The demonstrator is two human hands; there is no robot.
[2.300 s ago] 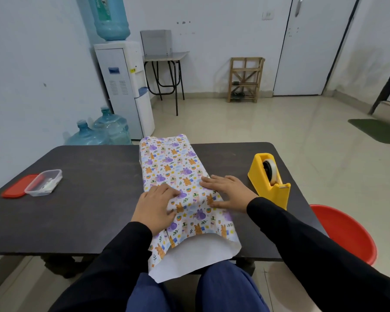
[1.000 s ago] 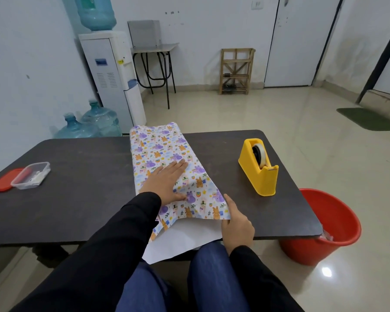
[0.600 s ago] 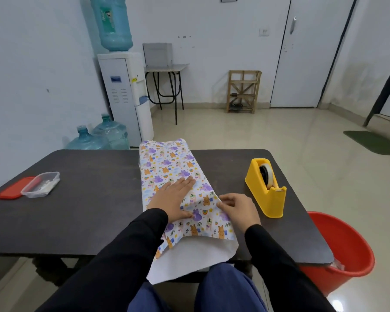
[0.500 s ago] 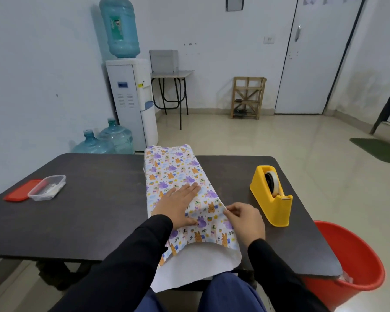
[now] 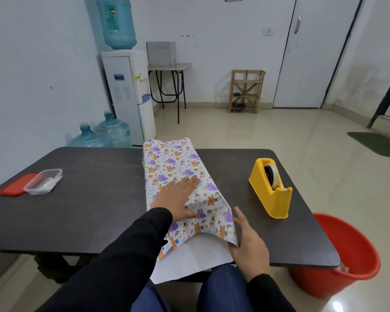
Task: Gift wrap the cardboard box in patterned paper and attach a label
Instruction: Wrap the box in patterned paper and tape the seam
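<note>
Neither grip closes on anything: the left hand point(image 5: 178, 195) lies flat, fingers straight, on the patterned paper point(image 5: 173, 163), and the right hand point(image 5: 249, 244) rests open against its near right edge. The paper covers the hidden box mid-way along the counter point(image 5: 88, 199), and its near end gapes unfolded. Folding, taping from the tape dispenser point(image 5: 271, 188) and labelling seem left.

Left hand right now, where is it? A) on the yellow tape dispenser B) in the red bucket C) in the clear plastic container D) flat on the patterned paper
D: the left hand lies palm down, fingers straight, on the patterned paper, well apart from the tape dispenser.
</note>
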